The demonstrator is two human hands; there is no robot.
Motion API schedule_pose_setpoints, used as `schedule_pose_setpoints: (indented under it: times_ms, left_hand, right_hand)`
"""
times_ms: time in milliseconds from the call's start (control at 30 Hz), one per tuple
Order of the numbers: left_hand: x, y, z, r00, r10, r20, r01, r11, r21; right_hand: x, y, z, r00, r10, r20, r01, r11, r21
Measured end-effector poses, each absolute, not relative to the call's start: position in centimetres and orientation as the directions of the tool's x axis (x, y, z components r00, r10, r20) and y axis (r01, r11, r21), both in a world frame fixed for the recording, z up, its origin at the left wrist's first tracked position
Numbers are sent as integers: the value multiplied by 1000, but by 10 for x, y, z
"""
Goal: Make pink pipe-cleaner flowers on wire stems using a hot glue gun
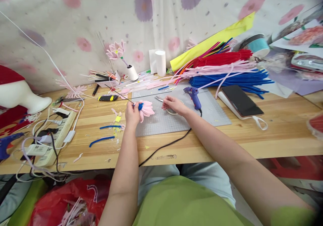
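My left hand (132,114) is closed around a pink fuzzy flower (146,109) at its blue base (140,106). A thin dark stem (118,93) runs from the hand up to the left, and the petals point right. My right hand (173,105) hovers over the grey cutting mat (161,126), fingers pinched together. Just past its fingertips show the silver points of scissors (158,98); the rest is hidden, so whether the fingers grip them is unclear. Beneath this hand sits a pale round ring (172,112). A purple glue gun (193,97) lies to its right.
Blue pipe cleaner pieces (102,140) and scraps lie left of the mat. Bundles of blue pipe cleaners (229,81) and other colours fill the back right. A phone (242,100) rests at right, a power strip (57,142) at left. The glue gun's cord (166,146) crosses the front edge.
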State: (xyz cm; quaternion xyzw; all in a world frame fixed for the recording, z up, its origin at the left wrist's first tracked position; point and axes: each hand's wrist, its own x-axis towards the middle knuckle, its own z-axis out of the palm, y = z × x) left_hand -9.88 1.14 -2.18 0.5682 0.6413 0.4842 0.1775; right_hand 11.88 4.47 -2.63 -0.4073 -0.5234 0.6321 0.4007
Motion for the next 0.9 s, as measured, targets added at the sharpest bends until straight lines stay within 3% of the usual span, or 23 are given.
schedule_pose_setpoints:
  times_ms: [200, 567, 767, 833, 900]
  left_hand:
    - [-103, 10, -22, -244, 913, 326, 542, -150, 827]
    - [-95, 11, -26, -228, 927, 299, 509, -148, 848]
    - [-81, 11, -22, -183, 947, 263, 492, -143, 859]
    - [-78, 11, -21, -188, 949, 254, 491, -133, 861]
    - [-75, 11, -21, -195, 947, 256, 504, -127, 854]
  right_hand:
    - [118, 50, -32, -395, 915, -80, -163, -155, -974]
    - [127, 40, -16, -345, 934, -89, 92, -61, -994]
    - [198, 18, 2, -172, 965, -199, 506, -87, -858]
    - [223, 13, 6, -79, 968, -237, 634, -135, -761]
    - [240, 12, 6, 51, 984, -170, 787, -144, -600]
